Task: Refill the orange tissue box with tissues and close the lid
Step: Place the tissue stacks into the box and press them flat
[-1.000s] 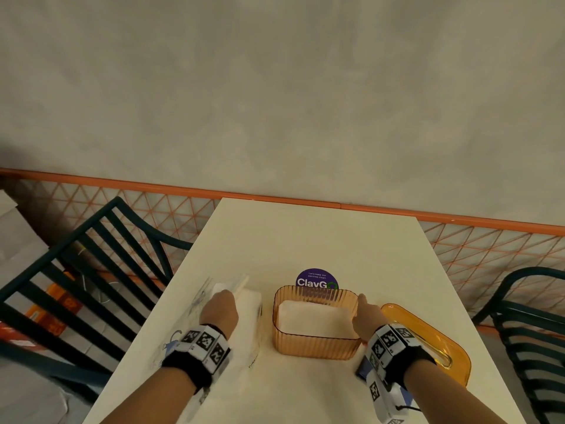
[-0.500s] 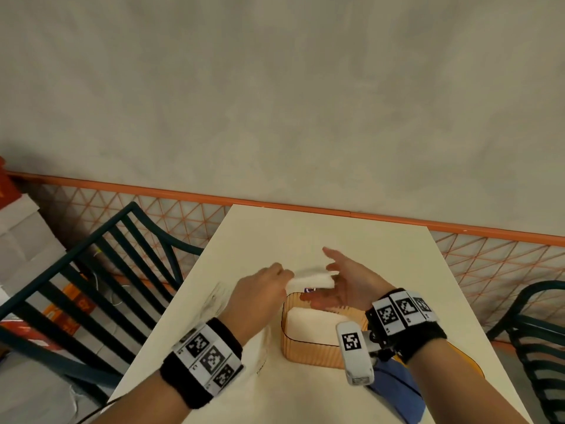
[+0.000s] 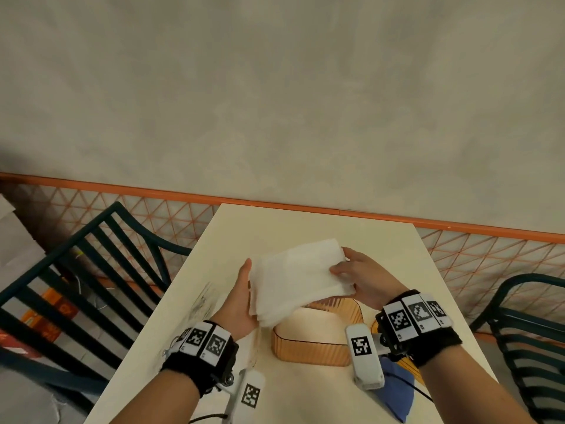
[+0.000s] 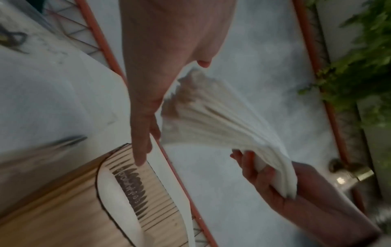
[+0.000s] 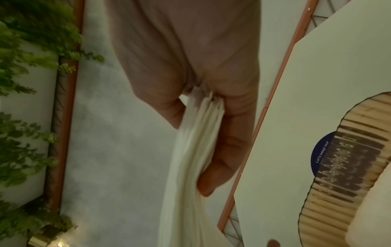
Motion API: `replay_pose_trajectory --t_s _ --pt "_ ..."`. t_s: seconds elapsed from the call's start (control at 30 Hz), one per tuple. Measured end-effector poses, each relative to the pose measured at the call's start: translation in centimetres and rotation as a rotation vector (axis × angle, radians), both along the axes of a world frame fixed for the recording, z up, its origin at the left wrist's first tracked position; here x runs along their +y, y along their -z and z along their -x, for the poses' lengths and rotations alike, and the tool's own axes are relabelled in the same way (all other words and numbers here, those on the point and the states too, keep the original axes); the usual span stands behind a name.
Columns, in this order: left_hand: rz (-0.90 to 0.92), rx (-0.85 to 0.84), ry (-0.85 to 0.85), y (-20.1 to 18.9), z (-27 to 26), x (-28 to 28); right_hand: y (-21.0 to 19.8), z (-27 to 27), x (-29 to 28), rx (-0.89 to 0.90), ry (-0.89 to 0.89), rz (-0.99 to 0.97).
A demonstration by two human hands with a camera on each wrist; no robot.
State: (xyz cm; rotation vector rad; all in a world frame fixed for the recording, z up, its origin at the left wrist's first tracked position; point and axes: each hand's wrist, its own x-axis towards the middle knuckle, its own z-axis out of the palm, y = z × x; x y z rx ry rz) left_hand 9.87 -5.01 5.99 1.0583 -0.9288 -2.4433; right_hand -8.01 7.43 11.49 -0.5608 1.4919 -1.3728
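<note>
cream table (image 3: pixel 308 231), dark green slatted chair (image 3: pixel 91 270), orange lattice railing (image 3: pixel 171 215), grey wall (image 3: pixel 275 87), round purple sticker (image 5: pixel 323 157)

Three views: my head, both my wrists.
Head looks down on table (image 3: pixel 305 231); wrist views, close, share tissues (image 4: pixel 222 120) and box (image 5: pixel 338 167).
</note>
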Motion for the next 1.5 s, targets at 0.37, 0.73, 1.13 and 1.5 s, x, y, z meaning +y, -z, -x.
replay_pose_trajectory --t_s 0.37,0.73,1.13,1.5 --pt "0.536 -0.400 0.052 -0.1 3.1 -1.0 3.3 2.2 0.0 0.488 0.144 -0.345" --pt "1.080 -0.751 0.411 6.0 6.3 1.3 8.9 2.0 0.9 0.691 -0.010 -0.688" --pt "1.557 -0.932 0.641 6.2 6.5 3.1 9.6 0.9 -0.2 1.123 -0.235 -0.747" --pt "1.427 -0.863 1.081 7.7 7.9 2.6 11.7 0.5 -1.1 1.140 -0.602 -0.846"
